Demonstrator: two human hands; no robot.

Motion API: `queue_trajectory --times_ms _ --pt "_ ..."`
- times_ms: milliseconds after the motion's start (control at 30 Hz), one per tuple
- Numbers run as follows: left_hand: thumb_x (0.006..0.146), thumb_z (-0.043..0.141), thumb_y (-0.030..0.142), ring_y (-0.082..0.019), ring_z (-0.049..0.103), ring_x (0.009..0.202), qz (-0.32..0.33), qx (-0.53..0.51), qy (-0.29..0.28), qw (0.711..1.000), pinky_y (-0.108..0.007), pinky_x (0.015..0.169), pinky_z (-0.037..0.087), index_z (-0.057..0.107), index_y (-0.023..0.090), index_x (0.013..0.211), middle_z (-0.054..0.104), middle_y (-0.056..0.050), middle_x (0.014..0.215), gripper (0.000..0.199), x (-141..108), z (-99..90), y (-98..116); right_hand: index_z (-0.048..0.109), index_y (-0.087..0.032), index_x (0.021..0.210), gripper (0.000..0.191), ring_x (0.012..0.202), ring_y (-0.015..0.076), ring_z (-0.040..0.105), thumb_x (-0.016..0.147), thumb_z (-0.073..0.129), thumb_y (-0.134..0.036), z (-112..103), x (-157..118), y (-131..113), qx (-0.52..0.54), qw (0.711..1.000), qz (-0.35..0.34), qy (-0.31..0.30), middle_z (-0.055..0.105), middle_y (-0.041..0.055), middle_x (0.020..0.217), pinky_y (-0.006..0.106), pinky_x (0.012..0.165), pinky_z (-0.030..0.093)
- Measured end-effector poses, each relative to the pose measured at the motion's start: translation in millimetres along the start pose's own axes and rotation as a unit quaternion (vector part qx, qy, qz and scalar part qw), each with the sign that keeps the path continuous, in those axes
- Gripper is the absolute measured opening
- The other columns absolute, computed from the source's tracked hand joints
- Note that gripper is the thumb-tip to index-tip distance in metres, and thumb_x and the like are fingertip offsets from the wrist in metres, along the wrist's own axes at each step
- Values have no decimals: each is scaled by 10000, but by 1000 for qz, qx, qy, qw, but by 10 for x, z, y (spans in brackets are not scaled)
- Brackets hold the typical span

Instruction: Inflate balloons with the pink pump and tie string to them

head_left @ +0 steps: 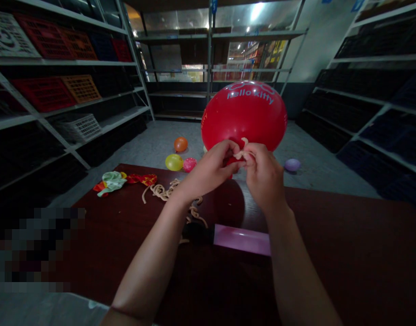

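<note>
A large inflated red balloon [244, 118] with printed lettering stands just beyond my hands, over the far edge of the table. At its lower side, my left hand [217, 165] and my right hand [265, 175] meet with fingers pinched on a short beige cord [241, 155]. One end of the cord sticks up against the balloon. The balloon's neck is mostly hidden by my fingers. Below my hands lies a pump with a pink-purple barrel [241, 240] and a dark end. More loose beige cords [163, 192] lie in a tangle near my left forearm.
Uninflated balloons [114, 181] lie at the left of the dark brown table [347, 244]. Small inflated balloons rest on the floor: orange [181, 144], yellow [174, 162], pink [190, 164] and purple [292, 165]. Shelves with crates [81, 88] line the sides.
</note>
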State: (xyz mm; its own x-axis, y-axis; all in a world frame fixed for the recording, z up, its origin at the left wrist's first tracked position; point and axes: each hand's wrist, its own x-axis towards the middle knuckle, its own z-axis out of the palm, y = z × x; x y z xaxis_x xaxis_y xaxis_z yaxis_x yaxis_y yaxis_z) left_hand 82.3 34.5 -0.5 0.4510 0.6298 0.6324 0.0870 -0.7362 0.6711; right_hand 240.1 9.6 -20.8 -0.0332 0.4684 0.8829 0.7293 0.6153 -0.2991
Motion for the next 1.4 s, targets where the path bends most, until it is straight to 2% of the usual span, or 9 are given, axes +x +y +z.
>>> queue_trajectory --times_ms 167,300,500,633,833,967,1100,1267,1400 --pt "969 616 273 -126 631 810 17 30 44 998 -252 755 508 582 188 1118 663 -38 922 175 -1 -17 -17 573 -246 1004 130 641 127 599 1028 472 -324 0 18 -18 95 994 59 -8 643 -27 767 282 648 480" --pt "970 637 338 -142 634 813 44 109 85 989 -260 752 505 587 212 1235 679 -39 915 298 -21 -24 36 557 -242 1022 111 621 113 584 1015 509 -342 33 29 -71 195 976 98 -10 589 -54 715 267 624 480" --pt "986 607 387 -197 654 1024 86 201 119 968 -323 886 507 651 232 1188 710 -98 1095 258 -55 -29 24 551 -242 993 153 604 110 580 999 545 -394 149 49 -169 302 943 136 23 582 -55 700 254 581 478" --pt "1002 579 387 -180 661 952 118 225 140 957 -310 859 505 670 219 1156 712 -88 1032 245 -60 -14 -29 554 -241 998 178 608 105 591 1004 528 -417 205 43 -192 326 933 148 33 612 -36 753 248 558 483" --pt "1011 578 314 -146 638 861 199 228 196 933 -279 791 493 690 216 1063 702 -48 932 157 -88 11 -64 561 -244 983 181 598 109 586 1013 513 -416 252 32 -279 353 920 165 40 565 -50 688 251 562 497" --pt "1012 571 366 -157 636 858 128 187 237 945 -295 783 495 674 202 980 689 -58 901 196 -88 45 0 582 -238 948 155 588 110 589 998 551 -382 241 57 -392 368 913 171 46 585 -51 673 248 556 491" --pt "1024 528 427 -144 632 813 32 94 275 956 -279 711 492 630 225 976 671 -48 902 232 -47 109 62 598 -233 936 139 566 107 590 974 605 -367 208 65 -479 333 923 184 55 622 -49 670 242 531 480" --pt "1051 444 468 -121 589 718 -34 6 270 962 -268 634 471 585 238 992 652 -41 883 276 25 163 87 637 -216 927 157 588 115 622 963 631 -369 167 29 -492 268 945 179 60 657 -33 682 254 570 501" --pt "1001 556 487 -107 567 664 -63 -121 310 941 -243 592 459 581 213 903 626 -23 795 292 62 136 81 639 -209 914 177 586 110 630 963 631 -378 150 19 -481 237 952 191 38 683 -24 696 246 579 496"
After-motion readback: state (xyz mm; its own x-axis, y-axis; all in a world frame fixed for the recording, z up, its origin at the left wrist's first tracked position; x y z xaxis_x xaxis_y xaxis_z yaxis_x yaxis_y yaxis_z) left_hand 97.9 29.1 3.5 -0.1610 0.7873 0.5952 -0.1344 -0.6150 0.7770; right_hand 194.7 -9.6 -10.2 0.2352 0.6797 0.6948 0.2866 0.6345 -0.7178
